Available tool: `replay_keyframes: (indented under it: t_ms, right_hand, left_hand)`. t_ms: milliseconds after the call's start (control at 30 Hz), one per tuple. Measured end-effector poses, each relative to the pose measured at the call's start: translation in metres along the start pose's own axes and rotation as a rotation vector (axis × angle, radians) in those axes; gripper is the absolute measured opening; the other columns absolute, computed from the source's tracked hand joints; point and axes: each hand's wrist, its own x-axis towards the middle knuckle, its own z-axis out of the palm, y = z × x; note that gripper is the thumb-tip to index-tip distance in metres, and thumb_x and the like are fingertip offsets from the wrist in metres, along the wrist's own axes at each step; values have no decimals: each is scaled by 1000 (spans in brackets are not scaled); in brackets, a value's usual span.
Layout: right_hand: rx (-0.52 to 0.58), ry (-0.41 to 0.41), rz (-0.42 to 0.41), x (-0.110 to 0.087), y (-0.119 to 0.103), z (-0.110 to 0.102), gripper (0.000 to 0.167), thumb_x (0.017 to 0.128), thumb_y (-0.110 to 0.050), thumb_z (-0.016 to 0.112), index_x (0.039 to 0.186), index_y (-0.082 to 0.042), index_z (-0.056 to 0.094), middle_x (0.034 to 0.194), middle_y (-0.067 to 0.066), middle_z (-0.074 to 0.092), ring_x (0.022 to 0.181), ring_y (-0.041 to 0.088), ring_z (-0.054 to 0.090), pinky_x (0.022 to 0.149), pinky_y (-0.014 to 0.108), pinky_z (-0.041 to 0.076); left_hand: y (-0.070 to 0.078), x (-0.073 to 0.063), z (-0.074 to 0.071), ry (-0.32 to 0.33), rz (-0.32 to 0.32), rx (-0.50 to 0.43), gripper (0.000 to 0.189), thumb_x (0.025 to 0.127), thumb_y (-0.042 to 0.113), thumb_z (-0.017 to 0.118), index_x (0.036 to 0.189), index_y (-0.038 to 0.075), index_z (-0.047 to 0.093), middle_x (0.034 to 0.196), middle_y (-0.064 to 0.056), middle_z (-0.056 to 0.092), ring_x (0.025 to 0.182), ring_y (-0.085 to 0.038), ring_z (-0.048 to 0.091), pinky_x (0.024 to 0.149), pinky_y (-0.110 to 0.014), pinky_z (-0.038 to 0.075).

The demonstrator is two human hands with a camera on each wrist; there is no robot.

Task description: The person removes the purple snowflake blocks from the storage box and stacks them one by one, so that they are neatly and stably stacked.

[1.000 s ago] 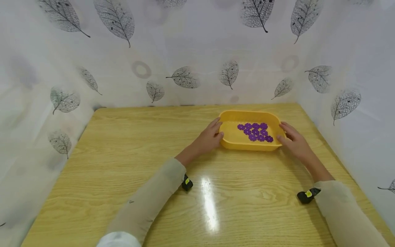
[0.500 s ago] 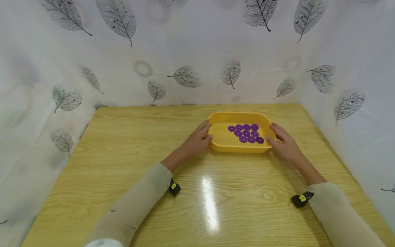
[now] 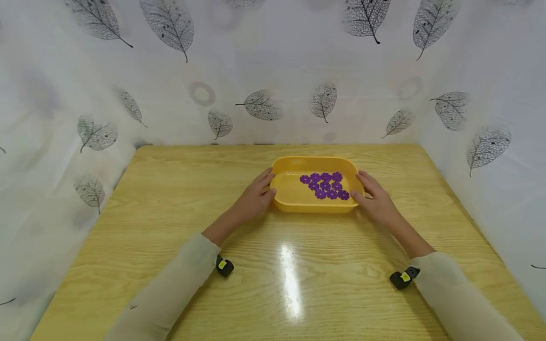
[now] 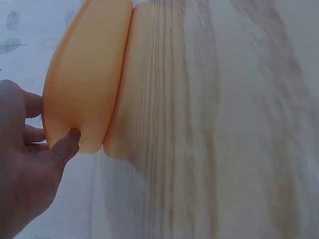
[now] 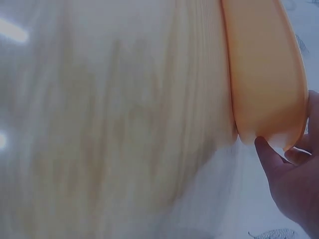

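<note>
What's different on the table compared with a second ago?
The yellow tray has shifted to the person's left, the left hand and right hand moving with it. Nothing was newly gripped or released: both hands still hold its ends, and the purple flower-shaped pieces keep their arrangement inside.

The tray [image 3: 315,208] looks like smooth plastic, the table [image 3: 179,189] has a glossy wood-grain top, and the sleeves [image 3: 170,284] look like matt cloth.

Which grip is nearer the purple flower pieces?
Right. The right grip holds the right end of the yellow tray, close to the purple flower pieces; the left grip holds the opposite end, farther from them.
</note>
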Motion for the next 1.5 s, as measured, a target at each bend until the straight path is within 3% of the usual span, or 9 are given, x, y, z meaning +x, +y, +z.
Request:
replay_keyframes:
  t_ms: [267,533,767,967,1500]
  right_hand:
    - [58,-21,-26,3,-15,18,67,104,-25,56,158,-1,25,169,16,13,149,45,25,112,59,37]
    - [90,-27,-22,8,-27,33,67,103,-26,58,158,-2,26,169,13,13,149,45,27,112,56,39]
    - [105,-41,-36,7,-37,47,68,104,-27,56,158,-1,26,169,15,13,147,47,29,109,55,42]
    - [101,-24,-48,3,-41,52,66,104,-24,57,157,0,28,168,17,15,144,49,33,106,53,45]
    - [118,-20,-31,3,-43,54,66,102,-30,60,157,-6,32,168,8,20,144,42,38,107,50,46]
  left_hand:
    - [-4,-20,-17,17,-54,-31,56,107,23,47,158,5,31,169,6,14,151,-24,31,114,-44,39]
    - [-10,-33,-30,29,-64,-39,57,107,21,48,158,4,30,169,4,13,151,-28,30,114,-46,39]
    - [-16,-47,-42,44,-78,-30,57,107,18,48,158,3,28,170,0,13,155,-27,20,117,-49,34]
    - [-16,-58,-43,44,-41,-61,56,107,14,48,157,-1,27,170,-8,13,154,-31,20,116,-51,35]
    - [-7,-66,-42,54,-111,-91,57,107,14,45,158,1,25,170,-4,10,152,-34,26,114,-50,38]
